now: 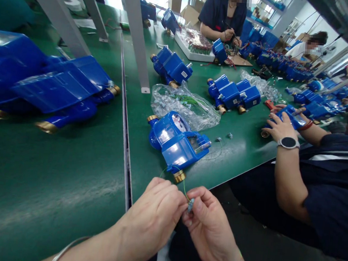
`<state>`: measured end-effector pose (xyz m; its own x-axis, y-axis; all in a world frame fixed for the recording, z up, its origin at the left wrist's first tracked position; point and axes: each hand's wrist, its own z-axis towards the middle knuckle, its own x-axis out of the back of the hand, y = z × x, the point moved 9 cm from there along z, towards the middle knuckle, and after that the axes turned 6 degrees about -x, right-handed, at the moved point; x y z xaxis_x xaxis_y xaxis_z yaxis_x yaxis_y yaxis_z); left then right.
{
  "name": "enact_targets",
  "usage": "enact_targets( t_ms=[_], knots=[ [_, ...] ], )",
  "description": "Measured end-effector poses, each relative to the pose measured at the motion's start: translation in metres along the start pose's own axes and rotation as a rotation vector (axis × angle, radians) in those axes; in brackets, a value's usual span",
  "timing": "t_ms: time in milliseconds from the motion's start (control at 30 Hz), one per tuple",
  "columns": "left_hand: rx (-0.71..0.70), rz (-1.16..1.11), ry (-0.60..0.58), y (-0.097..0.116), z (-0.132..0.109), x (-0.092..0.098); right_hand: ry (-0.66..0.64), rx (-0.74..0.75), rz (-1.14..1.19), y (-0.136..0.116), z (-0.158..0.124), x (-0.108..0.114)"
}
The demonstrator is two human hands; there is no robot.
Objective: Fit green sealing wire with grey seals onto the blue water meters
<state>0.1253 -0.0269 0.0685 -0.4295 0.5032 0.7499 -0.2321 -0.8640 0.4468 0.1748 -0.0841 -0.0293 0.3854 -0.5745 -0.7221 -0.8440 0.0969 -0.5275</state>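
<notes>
A blue water meter (177, 142) with brass fittings lies on the green table (147, 164) just beyond my hands. A thin green wire (184, 185) runs from its brass end down to a small grey seal (190, 205). My left hand (154, 216) and my right hand (209, 228) are both pinched together around that seal and wire, at the table's near edge. The fingers of both hands are closed.
A clear plastic bag (184, 103) of green wires lies behind the meter. More blue meters (233, 95) stand further back, and a pile (46, 85) sits at left. A co-worker's hand (278, 128) with a watch works at right. Other people sit at the far end.
</notes>
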Motion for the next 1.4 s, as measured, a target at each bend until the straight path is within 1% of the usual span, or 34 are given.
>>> enact_targets(
  t_ms=[100, 167, 267, 367, 433, 533, 567, 600, 633, 667, 700, 767, 800, 867, 933, 967, 1000, 1033, 1067, 1100, 1133, 1200, 1233, 1300, 1333, 1367, 1400],
  knots=[
    [0.018, -0.039, -0.024, -0.003, -0.003, -0.005, -0.005, -0.004, -0.002, 0.001, 0.0, -0.001],
    [0.039, -0.09, -0.013, -0.006, -0.006, -0.008, -0.014, 0.015, -0.013, 0.001, 0.001, -0.002],
    [0.123, -0.214, 0.028, -0.015, -0.013, -0.011, -0.024, 0.057, -0.042, -0.001, 0.002, -0.003],
    [0.19, -0.388, 0.057, -0.022, -0.018, -0.014, -0.019, 0.102, -0.078, -0.004, 0.004, -0.002],
    [0.216, -0.504, 0.015, -0.025, -0.019, -0.017, -0.016, 0.13, -0.109, -0.007, 0.006, -0.003],
    [0.252, -0.587, -0.159, -0.026, -0.018, -0.024, -0.014, 0.166, -0.168, -0.013, 0.006, -0.006],
    [0.271, -0.604, -0.195, -0.026, -0.018, -0.024, -0.022, 0.173, -0.19, -0.014, 0.006, -0.008],
    [0.292, -0.636, -0.205, -0.028, -0.018, -0.024, -0.037, 0.182, -0.212, -0.015, 0.005, -0.01],
    [0.321, -0.677, -0.19, -0.029, -0.018, -0.022, -0.056, 0.2, -0.242, -0.016, 0.004, -0.013],
    [0.363, -0.712, -0.151, -0.032, -0.019, -0.02, -0.07, 0.238, -0.298, -0.018, 0.002, -0.015],
    [0.413, -0.733, -0.09, -0.037, -0.021, -0.018, -0.071, 0.303, -0.396, -0.021, -0.001, -0.018],
    [0.49, -0.743, 0.032, -0.044, -0.025, -0.013, -0.03, 0.514, -0.717, -0.03, -0.01, -0.025],
    [0.504, -0.736, 0.069, -0.046, -0.027, -0.012, 0.0, 0.643, -0.904, -0.033, -0.016, -0.031],
    [0.503, -0.726, 0.097, -0.046, -0.029, -0.013, 0.05, 0.897, -1.211, -0.035, -0.028, -0.044],
    [0.477, -0.72, 0.096, -0.045, -0.028, -0.014, 0.084, 1.103, -1.373, -0.034, -0.04, -0.054],
    [0.464, -0.713, 0.102, -0.045, -0.027, -0.014, 0.105, 1.177, -1.415, -0.033, -0.044, -0.058],
    [0.454, -0.706, 0.116, -0.045, -0.026, -0.012, 0.118, 1.216, -1.437, -0.033, -0.047, -0.059],
    [0.443, -0.7, 0.13, -0.044, -0.025, -0.01, 0.115, 1.212, -1.433, -0.033, -0.047, -0.06],
    [0.432, -0.696, 0.137, -0.043, -0.024, -0.009, 0.093, 1.151, -1.398, -0.033, -0.044, -0.059],
    [0.426, -0.693, 0.142, -0.042, -0.023, -0.007, 0.067, 1.043, -1.321, -0.033, -0.038, -0.056],
    [0.426, -0.697, 0.146, -0.042, -0.022, -0.006, 0.037, 0.897, -1.197, -0.031, -0.029, -0.05],
    [0.426, -0.706, 0.138, -0.04, -0.021, -0.006, -0.026, 0.541, -0.806, -0.021, -0.009, -0.035],
    [0.422, -0.697, 0.127, -0.039, -0.02, -0.006, -0.074, 0.342, -0.573, -0.009, 0.0, -0.031],
    [0.408, -0.639, 0.104, -0.037, -0.019, -0.006, -0.215, -0.042, -0.161, 0.02, 0.011, -0.034],
    [0.395, -0.592, 0.093, -0.036, -0.018, -0.005, -0.284, -0.19, -0.03, 0.032, 0.011, -0.04],
    [0.376, -0.541, 0.083, -0.035, -0.018, -0.004, -0.324, -0.263, 0.032, 0.037, 0.01, -0.043],
    [0.354, -0.491, 0.075, -0.034, -0.019, -0.002, -0.329, -0.253, 0.022, 0.035, 0.011, -0.042]
  ],
)
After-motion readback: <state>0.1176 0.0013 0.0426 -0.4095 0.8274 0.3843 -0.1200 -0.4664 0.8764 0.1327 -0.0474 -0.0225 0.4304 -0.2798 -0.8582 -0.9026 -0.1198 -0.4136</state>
